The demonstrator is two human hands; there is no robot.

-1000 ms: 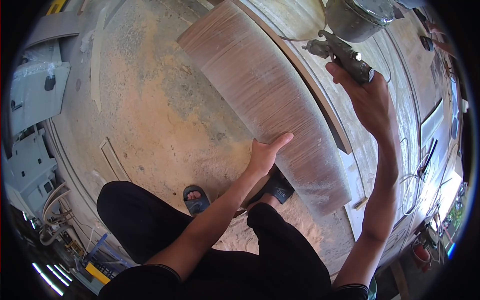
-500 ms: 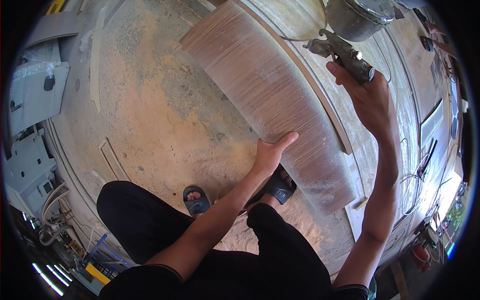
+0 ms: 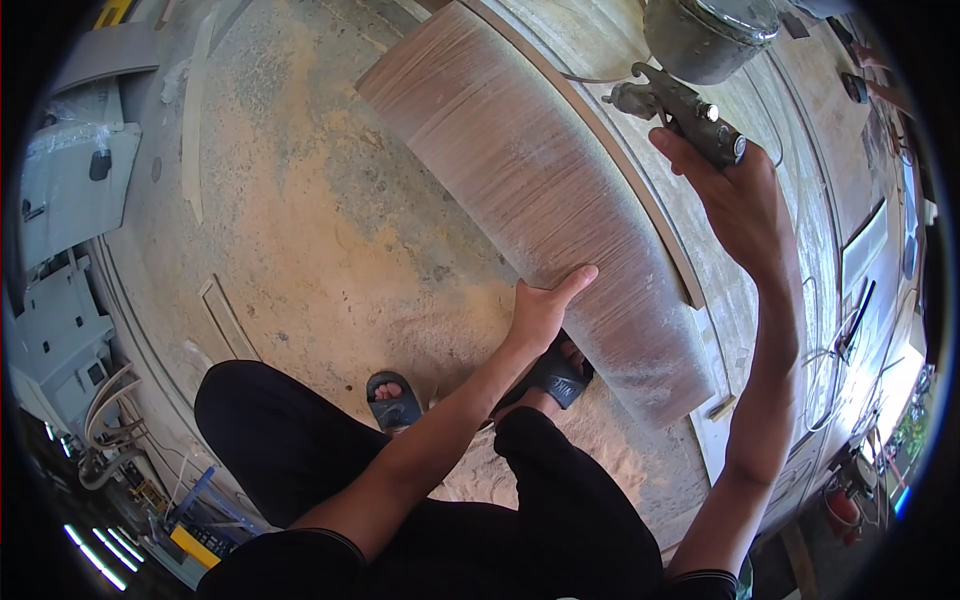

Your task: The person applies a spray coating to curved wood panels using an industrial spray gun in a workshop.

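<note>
A long, curved wooden panel [image 3: 530,190] with reddish-brown streaked grain and pale dust stretches from the upper middle to the lower right. My left hand [image 3: 545,305] grips its near edge, thumb on the top face and the other fingers hidden beneath. Beyond the far edge, my right hand [image 3: 745,200] is wrapped round a dark metal spray gun [image 3: 695,115]. The gun's nozzle points left across the panel. Along the panel's far side runs a thin brown edge strip [image 3: 640,190].
A dark, crusted metal pot [image 3: 710,40] stands just past the spray gun. Sawdust covers the floor [image 3: 330,240] round my sandals [image 3: 395,400]. Grey-white cabinets [image 3: 80,190] and hoses [image 3: 115,410] line the left side. At the upper right, another person's foot [image 3: 855,87] shows.
The spray gun and my right hand have shifted very slightly to the left. My left hand keeps its hold on the panel.
</note>
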